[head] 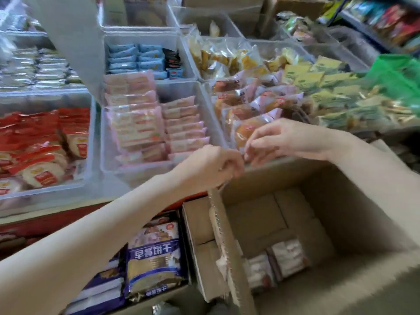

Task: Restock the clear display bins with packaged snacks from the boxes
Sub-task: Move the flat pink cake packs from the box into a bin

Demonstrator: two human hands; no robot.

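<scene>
An open cardboard box point(354, 226) stands below the display, with a few white-and-pink snack packets point(287, 258) lying at its bottom. My left hand point(211, 165) grips the top of the box's torn left flap point(223, 237). My right hand point(286, 139) hovers with bent fingers at the front rim of a clear bin point(212, 103) of pink-wrapped bun packets point(247, 130). Its fingertips touch the front packet, but whether they pinch it is unclear. To the left stands a clear bin point(103, 155) with rows of pink wafer packets point(141, 128).
Other clear bins hold red round-cake packets point(45, 144), blue packets point(136, 60) and yellow packets point(318, 80). A second box at lower left holds purple-blue bags point(156, 253). A green bag point(397, 76) sits at right. Someone's grey sleeve point(75, 42) hangs over the bins.
</scene>
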